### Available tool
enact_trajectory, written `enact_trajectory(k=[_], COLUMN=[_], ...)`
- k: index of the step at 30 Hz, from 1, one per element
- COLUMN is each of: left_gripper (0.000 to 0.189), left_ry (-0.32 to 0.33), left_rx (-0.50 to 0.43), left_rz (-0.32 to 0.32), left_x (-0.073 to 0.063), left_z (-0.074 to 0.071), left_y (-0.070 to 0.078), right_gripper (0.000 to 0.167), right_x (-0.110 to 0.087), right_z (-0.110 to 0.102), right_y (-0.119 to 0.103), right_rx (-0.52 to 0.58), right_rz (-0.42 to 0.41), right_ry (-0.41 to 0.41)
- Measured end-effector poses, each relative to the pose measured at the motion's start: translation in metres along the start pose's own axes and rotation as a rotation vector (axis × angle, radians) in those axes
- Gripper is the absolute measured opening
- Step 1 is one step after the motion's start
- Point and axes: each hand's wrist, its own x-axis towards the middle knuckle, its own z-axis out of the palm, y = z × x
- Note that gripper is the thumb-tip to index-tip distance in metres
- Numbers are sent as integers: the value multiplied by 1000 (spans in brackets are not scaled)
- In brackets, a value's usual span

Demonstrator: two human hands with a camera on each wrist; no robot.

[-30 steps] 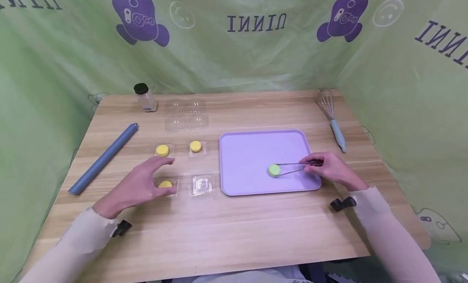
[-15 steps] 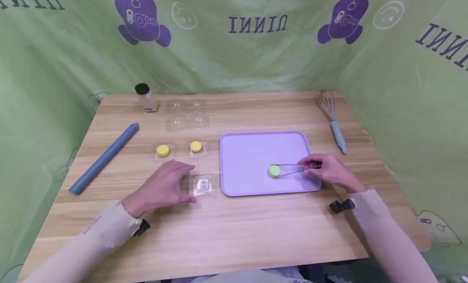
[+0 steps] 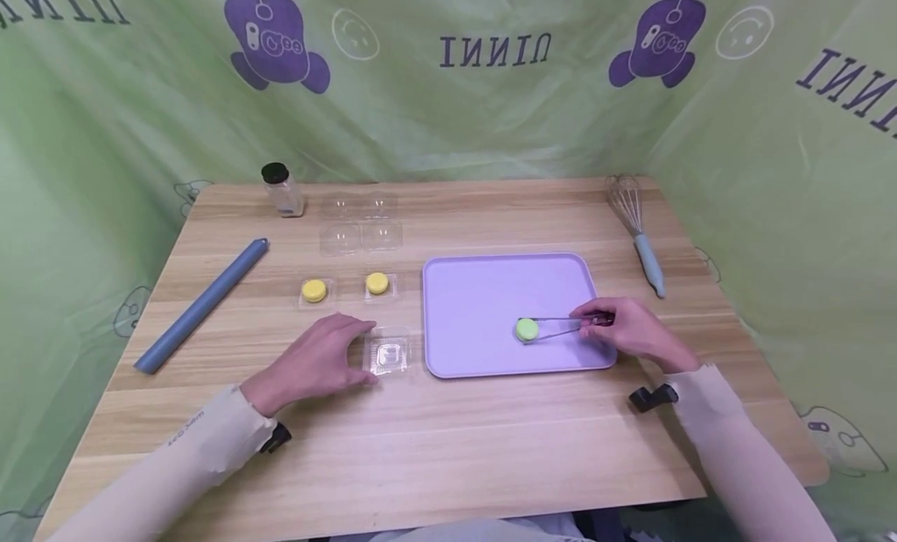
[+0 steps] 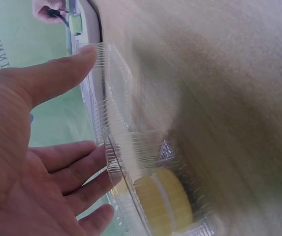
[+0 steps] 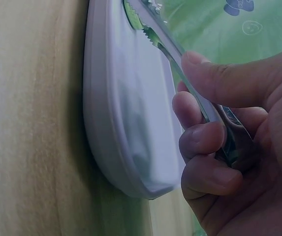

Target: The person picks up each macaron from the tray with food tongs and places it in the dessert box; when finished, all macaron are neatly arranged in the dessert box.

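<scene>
My right hand pinches metal tongs over the lilac tray. A green macaron lies between the tong tips, close over the tray. My left hand is spread at the left side of a small clear plastic box, thumb and forefinger tips right at its edges. In the left wrist view its thumb reaches a ridged clear wall, and a yellow macaron sits in another clear box by the fingers; the left hand hides that one in the head view.
Two yellow macarons sit in clear boxes farther back. Behind them lie clear plastic lids and a black-capped jar. A blue rolling pin lies at the left, a whisk at the back right.
My left hand has moved right, from around the front-left yellow macaron to the clear box left of the tray. My right hand holds the tongs and green macaron almost still.
</scene>
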Motion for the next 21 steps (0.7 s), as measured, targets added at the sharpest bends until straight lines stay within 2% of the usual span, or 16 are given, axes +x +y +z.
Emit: enact_trajectory(k=[4, 15, 21], left_gripper=[93, 80, 78], left_ry=[2, 16, 5], left_rx=[-8, -26, -37], left_rz=[-1, 8, -5], left_x=[0, 0, 0], left_z=[0, 2, 1], left_y=[0, -1, -1], right_gripper=[29, 26, 27], right_x=[-1, -1, -2], right_z=[1, 5, 7], right_y=[0, -1, -1], right_rx=[6, 23, 23], right_rz=[-6, -29, 0], right_ry=[2, 27, 24])
